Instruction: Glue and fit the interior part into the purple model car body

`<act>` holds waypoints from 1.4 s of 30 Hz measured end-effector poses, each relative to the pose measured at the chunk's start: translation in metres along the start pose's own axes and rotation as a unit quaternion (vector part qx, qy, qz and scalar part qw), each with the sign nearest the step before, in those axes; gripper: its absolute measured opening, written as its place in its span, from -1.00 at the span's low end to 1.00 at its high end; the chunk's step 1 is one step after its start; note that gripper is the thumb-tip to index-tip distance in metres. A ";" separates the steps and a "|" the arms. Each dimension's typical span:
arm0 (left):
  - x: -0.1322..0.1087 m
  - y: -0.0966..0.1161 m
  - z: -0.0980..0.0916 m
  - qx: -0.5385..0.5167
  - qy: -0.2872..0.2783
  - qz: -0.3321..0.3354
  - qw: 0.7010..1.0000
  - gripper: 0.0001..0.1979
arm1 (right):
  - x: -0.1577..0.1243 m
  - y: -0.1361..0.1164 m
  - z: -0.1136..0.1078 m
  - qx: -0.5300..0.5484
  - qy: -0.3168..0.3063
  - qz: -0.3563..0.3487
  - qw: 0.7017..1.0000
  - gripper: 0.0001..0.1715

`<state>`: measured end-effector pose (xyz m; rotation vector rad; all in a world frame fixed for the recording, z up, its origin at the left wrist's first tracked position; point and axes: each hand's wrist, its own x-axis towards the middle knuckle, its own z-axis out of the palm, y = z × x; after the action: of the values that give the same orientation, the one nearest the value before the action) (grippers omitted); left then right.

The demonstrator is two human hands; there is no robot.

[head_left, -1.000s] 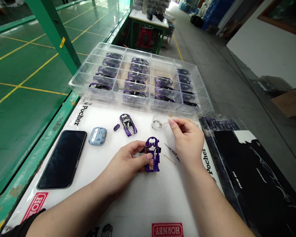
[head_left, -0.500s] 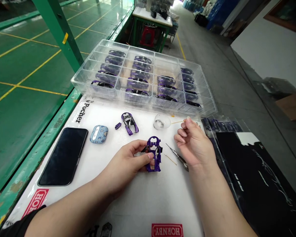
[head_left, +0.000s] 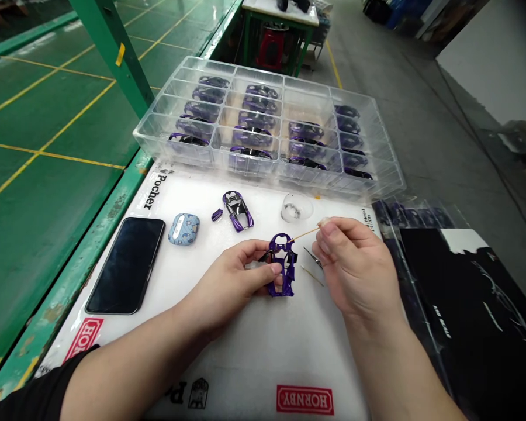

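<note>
Between the thumb and fingers of my left hand [head_left: 241, 269] is a purple model car body shell [head_left: 290, 275], its openings facing up. My right hand [head_left: 359, 263] pinches a thin wooden stick [head_left: 304, 234], whose far tip is at the upper part of the shell; I cannot tell whether it touches. Behind the shell stands a small clear cup [head_left: 296, 209] with something dark in it. A metal-tipped tool [head_left: 313, 257] lies partly hidden by my right hand, with another thin stick [head_left: 312, 275] beside it. A second purple car body [head_left: 238, 211] rests farther back, next to a small purple part [head_left: 217, 215].
A clear compartment tray [head_left: 272, 169] with several purple car bodies spans the back of the white table [head_left: 228, 368]. At left lie a phone [head_left: 126, 266] and a blue patterned case [head_left: 184, 228]. A black box [head_left: 477, 292] sits at right. A green post [head_left: 118, 58] rises behind the tray.
My right hand has brought the stick from beside the clear cup to the car body shell. The left hand keeps its hold on the shell. The whole view has shifted slightly.
</note>
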<state>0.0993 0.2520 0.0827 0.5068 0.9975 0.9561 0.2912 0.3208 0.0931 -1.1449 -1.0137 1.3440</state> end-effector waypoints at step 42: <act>0.002 0.001 -0.001 0.008 -0.008 0.017 1.000 -0.69 | -0.005 0.012 -0.002 -0.192 -0.084 -0.164 0.964 -0.96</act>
<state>0.0980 0.2537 0.0818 0.5445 0.9853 0.9740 0.2904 0.3150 0.0811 -1.0910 -1.5657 1.0159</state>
